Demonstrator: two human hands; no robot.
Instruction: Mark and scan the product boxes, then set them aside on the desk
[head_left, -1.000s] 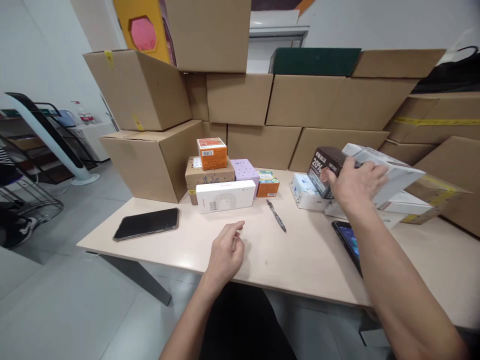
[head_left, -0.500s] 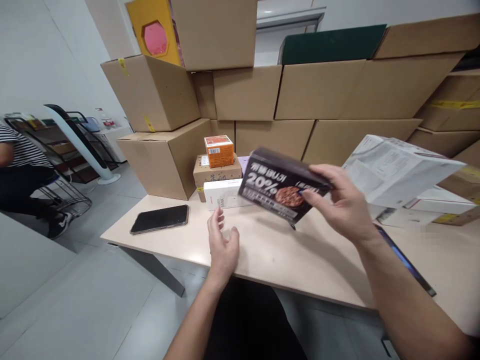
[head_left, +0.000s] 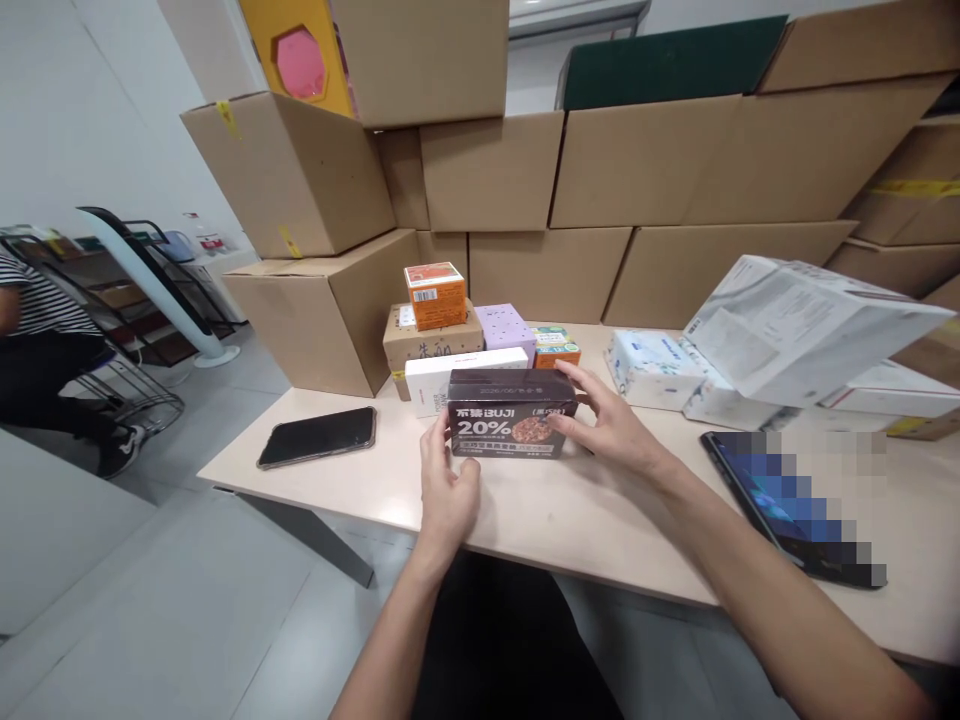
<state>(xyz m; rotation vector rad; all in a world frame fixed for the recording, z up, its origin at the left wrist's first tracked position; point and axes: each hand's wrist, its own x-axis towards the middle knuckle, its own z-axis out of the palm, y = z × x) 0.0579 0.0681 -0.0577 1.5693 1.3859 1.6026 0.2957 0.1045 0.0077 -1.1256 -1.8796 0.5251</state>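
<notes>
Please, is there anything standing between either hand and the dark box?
Nothing visible: the right hand holds the dark box at its right end, and the left hand is at its left end. The white box stands behind it.

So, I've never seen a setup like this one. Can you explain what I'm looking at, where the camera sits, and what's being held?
There is no machine here: a person works with two bare hands. Every picture comes from one camera worn on their head, looking forward and down.

The right hand grips the right end of a dark box, thumb on its front. The left hand is at its left end; whether it grips is unclear.

On the table, a phone lies to the left and a device with a lit screen to the right. Behind the dark box are a white box, a purple box and a brown box with an orange box on top. Large cartons stand behind.
</notes>
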